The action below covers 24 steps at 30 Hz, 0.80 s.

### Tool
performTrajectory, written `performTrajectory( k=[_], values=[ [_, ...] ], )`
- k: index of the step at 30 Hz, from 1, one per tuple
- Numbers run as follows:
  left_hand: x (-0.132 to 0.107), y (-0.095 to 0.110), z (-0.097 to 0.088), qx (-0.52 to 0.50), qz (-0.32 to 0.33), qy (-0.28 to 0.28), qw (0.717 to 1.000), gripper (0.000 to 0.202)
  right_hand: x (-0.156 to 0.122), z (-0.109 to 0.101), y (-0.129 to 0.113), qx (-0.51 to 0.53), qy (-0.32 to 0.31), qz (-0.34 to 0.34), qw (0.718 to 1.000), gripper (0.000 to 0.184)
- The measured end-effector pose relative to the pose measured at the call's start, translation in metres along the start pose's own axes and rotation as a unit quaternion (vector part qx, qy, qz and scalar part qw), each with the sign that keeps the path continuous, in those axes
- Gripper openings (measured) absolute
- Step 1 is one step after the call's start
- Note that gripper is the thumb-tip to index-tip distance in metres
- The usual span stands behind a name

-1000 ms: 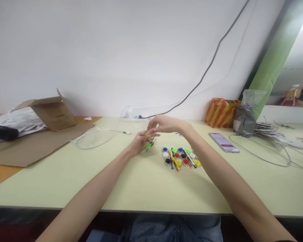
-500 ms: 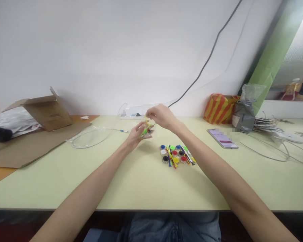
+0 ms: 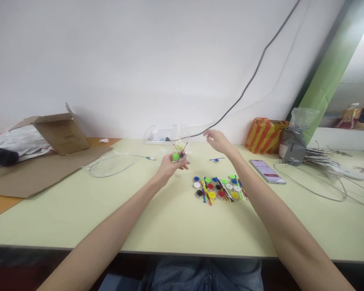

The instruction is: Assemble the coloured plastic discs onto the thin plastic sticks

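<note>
My left hand (image 3: 171,165) is closed around a small clear plastic bag of coloured plastic pieces (image 3: 176,156), bright green, yellow and dark ones among them. Thin sticks poke up from the bag's opening. To its right, my right hand (image 3: 217,140) hangs above the table with fingers curled; what they hold, if anything, is too small to make out. Below it lie a blue stick and a blue disc (image 3: 216,160). Nearer me, rows of coloured discs (image 3: 210,186) sit with bundles of coloured sticks (image 3: 225,190) between them; my right forearm hides the right end.
A power strip (image 3: 157,139) stands against the wall. At left are a coiled cable (image 3: 109,171) and a cardboard box (image 3: 60,133). A phone (image 3: 267,171), a striped bag (image 3: 262,135), a grey package (image 3: 292,146) and loose cables lie at right.
My right hand has moved right, away from the bag in my left hand. The blue stick and disc behind my arm now show, and so do more discs at the row's right end.
</note>
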<state>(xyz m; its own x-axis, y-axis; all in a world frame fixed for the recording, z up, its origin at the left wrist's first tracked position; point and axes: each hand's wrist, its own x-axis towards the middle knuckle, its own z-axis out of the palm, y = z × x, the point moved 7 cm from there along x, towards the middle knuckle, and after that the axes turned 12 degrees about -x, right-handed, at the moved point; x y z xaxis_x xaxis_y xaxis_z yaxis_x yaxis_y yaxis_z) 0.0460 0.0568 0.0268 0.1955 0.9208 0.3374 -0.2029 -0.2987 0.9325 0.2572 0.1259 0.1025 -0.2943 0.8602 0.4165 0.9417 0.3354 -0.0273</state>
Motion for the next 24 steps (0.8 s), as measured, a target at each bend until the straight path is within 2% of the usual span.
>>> performTrajectory(
  k=[2,6,9,13,16,19,21,24],
  values=[
    [-0.002,-0.001,0.003,-0.005,-0.008,-0.009,1.0,0.037,-0.007,0.03,0.028,-0.027,-0.071,0.022,0.997,0.037],
    [-0.005,-0.005,0.009,0.009,-0.026,-0.028,0.999,0.038,-0.025,0.067,0.063,-0.068,-0.136,0.084,0.985,0.038],
    [-0.007,-0.006,0.015,0.008,-0.031,-0.052,0.998,0.042,-0.033,0.078,0.077,-0.091,-0.159,0.131,0.974,0.03],
    [-0.012,-0.004,0.023,-0.018,-0.036,-0.084,0.996,0.053,-0.037,0.082,0.084,-0.091,-0.167,0.162,0.968,0.02],
    [-0.015,-0.004,0.025,-0.024,-0.045,-0.093,0.994,0.058,-0.038,0.079,0.083,-0.061,-0.157,0.158,0.973,0.014],
    [-0.016,-0.005,0.024,-0.031,-0.051,-0.092,0.994,0.064,-0.032,0.064,0.08,-0.006,-0.132,0.132,0.982,0.007],
    [-0.015,-0.008,0.023,-0.034,-0.055,-0.089,0.994,0.065,-0.023,0.045,0.078,0.027,-0.104,0.114,0.988,0.011],
    [-0.013,-0.011,0.021,-0.017,-0.058,-0.075,0.995,0.063,-0.01,0.0,0.069,0.074,-0.027,0.081,0.994,0.018]
  ],
)
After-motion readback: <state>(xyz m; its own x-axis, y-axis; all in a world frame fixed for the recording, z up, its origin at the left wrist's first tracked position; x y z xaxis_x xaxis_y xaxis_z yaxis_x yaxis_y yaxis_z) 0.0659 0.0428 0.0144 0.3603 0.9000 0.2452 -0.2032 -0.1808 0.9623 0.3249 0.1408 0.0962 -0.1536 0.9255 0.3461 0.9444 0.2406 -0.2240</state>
